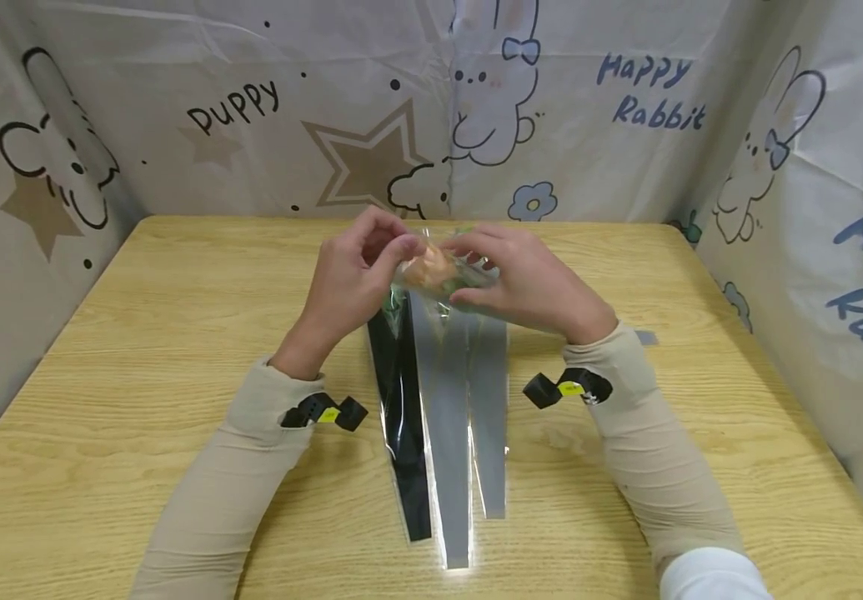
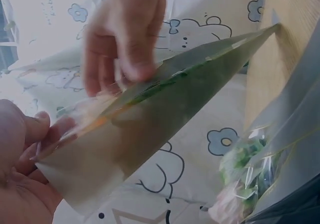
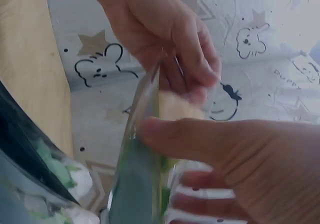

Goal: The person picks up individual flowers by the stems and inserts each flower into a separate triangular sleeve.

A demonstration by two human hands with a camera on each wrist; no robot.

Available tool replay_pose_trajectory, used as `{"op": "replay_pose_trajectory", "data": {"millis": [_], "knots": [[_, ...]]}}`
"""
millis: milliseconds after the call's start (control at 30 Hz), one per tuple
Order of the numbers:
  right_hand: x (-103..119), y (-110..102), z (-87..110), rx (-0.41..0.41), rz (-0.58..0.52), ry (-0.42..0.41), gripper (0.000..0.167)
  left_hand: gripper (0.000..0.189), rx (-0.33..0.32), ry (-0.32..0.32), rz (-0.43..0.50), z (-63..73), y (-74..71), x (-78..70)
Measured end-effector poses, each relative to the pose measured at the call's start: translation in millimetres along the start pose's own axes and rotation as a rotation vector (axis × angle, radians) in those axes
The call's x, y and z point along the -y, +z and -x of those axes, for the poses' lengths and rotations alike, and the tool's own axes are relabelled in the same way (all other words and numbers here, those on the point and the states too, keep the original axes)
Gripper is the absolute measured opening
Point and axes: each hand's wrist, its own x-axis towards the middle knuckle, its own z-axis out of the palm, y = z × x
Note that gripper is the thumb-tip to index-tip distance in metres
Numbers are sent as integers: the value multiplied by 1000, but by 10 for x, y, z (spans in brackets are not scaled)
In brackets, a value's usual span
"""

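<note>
Between both hands is a single wrapped flower [image 1: 431, 268], a peach-orange bloom in a tapered clear-and-grey sleeve. My left hand [image 1: 356, 271] pinches the wide mouth of this sleeve [image 2: 95, 169], beside the bloom. Straddling the sleeve, my right hand [image 1: 524, 279] has its thumb on one face and fingers on the other; it is blurred in both wrist views. Green leaves show along the sleeve, which narrows toward the table in the left wrist view. Below the hands lie a black sleeve [image 1: 404, 433] and grey sleeves [image 1: 446, 433], their flower ends partly hidden by the hands.
The wooden table [image 1: 176, 333] carries the sleeves side by side, narrow ends toward me. Pale blooms [image 2: 227, 204] with green leaves sit in the lying sleeves. A printed cloth [image 1: 251, 167] walls the back and sides. A grey strip [image 1: 647, 337] shows past the right wrist.
</note>
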Motion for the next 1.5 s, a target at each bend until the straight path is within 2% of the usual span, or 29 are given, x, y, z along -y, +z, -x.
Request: {"op": "replay_pose_trajectory", "data": {"millis": [100, 167, 300, 433, 533, 667, 767, 867, 933, 1167, 1367, 1500], "knots": [[-67, -39, 2, 159, -10, 127, 92, 13, -2, 4, 6, 6, -11, -8], [-111, -52, 3, 244, -21, 173, 104, 13, -4, 13, 1, 10, -22, -17], [-193, -50, 8, 334, -57, 195, 109, 14, -12, 24, -6, 9, -49, -38], [-216, -46, 1, 347, -63, 181, 101, 17, -37, 13, -17, 2, -73, -29], [-206, -44, -12, 334, -47, 159, 93, 19, -67, -17, -11, -10, -89, -1], [-198, -53, -28, 289, -8, 164, 90, 22, -145, -100, -5, -25, -120, 39], [-213, -75, -37, 249, 25, 193, 92, 24, -235, -155, 11, -32, -144, 52], [-265, -100, -46, 208, 33, 247, 96, 24, -296, -164, 34, -40, -164, 57], [-320, -109, -52, 185, 24, 296, 100, 24, -295, -161, 43, -43, -171, 59], [-592, -67, -30, 105, -83, 513, 103, 23, -200, -182, 18, -31, -171, 80], [-845, 41, 46, 44, -186, 665, 97, 25, -183, -202, -17, -36, -185, 79], [-985, 137, 93, 31, -193, 756, 95, 25, -173, -199, -26, -37, -196, 88]]}}
